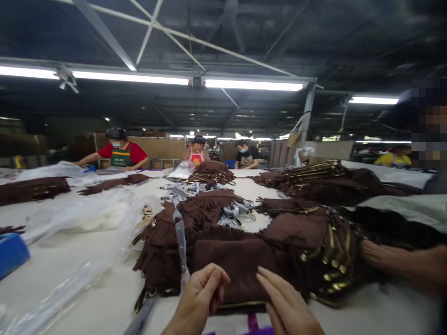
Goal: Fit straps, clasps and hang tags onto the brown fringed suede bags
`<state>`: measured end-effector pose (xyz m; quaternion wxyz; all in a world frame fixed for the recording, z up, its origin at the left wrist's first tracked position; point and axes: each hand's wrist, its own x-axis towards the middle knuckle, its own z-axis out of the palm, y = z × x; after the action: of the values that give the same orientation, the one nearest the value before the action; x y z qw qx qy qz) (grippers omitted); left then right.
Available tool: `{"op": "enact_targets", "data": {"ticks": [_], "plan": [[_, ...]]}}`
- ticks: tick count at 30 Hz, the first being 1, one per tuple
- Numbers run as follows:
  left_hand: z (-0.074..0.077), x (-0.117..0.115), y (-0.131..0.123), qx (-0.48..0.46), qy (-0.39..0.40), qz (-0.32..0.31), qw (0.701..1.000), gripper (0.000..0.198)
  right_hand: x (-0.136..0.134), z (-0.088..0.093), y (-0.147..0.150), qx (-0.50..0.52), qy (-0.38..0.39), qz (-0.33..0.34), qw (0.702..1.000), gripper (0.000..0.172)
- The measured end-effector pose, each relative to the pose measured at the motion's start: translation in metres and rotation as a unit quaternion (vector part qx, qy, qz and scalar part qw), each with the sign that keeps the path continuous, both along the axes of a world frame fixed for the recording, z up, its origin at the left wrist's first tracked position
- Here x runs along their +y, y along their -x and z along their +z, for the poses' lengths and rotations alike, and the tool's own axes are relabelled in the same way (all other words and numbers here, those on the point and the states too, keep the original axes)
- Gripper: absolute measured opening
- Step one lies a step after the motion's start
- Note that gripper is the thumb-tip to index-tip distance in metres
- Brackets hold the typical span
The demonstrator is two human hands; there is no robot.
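A dark brown suede-like pouch (pixel 233 265) with a gold zip along its near edge lies in front of me. My left hand (pixel 204 295) is at its near left side, fingers curled in and closed; what they hold, if anything, is hidden. Over the pouch's near right part, my right hand (pixel 288 302) is open, its fingers stretched out and side by side. Just left of the pouch, a plastic-wrapped strap (pixel 180 244) runs down to behind my left hand. Brown fringed bags (pixel 157 251) lie beside and behind it.
At right, another person's forearm (pixel 405 263) reaches to a stack of brown pouches with gold zips (pixel 328 251). Clear plastic bags (pixel 84 214) and a blue container (pixel 12 253) are at left. Several co-workers, including one in a green apron (pixel 120 156), stand across the white table (pixel 87 302).
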<state>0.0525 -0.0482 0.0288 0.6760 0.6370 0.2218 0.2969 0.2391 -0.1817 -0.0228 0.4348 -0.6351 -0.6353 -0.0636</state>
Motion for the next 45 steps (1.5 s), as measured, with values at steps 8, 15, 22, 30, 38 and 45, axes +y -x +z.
{"op": "enact_targets", "data": {"ticks": [8,15,22,30,38,45], "plan": [[0.011,-0.044,-0.048,0.018,-0.110,-0.097,0.989,0.040,-0.020,0.029,0.022,0.210,0.122,0.048,0.969,0.037],[-0.004,-0.002,-0.049,0.373,-0.583,-0.081,0.717,0.020,-0.031,0.029,-0.025,0.157,0.176,0.000,0.972,0.026],[0.031,0.018,-0.063,0.378,-0.606,-0.012,0.700,0.021,-0.024,0.035,-0.025,0.042,0.196,0.038,0.979,0.021],[0.030,0.015,-0.069,0.362,-0.681,0.008,0.636,0.017,-0.010,0.027,-0.031,0.048,0.258,-0.003,0.965,0.025],[0.057,0.029,-0.060,0.328,-0.718,0.024,0.613,0.013,0.003,0.066,-0.025,-0.039,0.341,0.006,0.939,0.052],[0.051,0.011,-0.042,0.268,-0.769,-0.010,0.580,0.013,0.009,0.078,-0.020,-0.111,0.359,-0.015,0.927,0.059]]}}
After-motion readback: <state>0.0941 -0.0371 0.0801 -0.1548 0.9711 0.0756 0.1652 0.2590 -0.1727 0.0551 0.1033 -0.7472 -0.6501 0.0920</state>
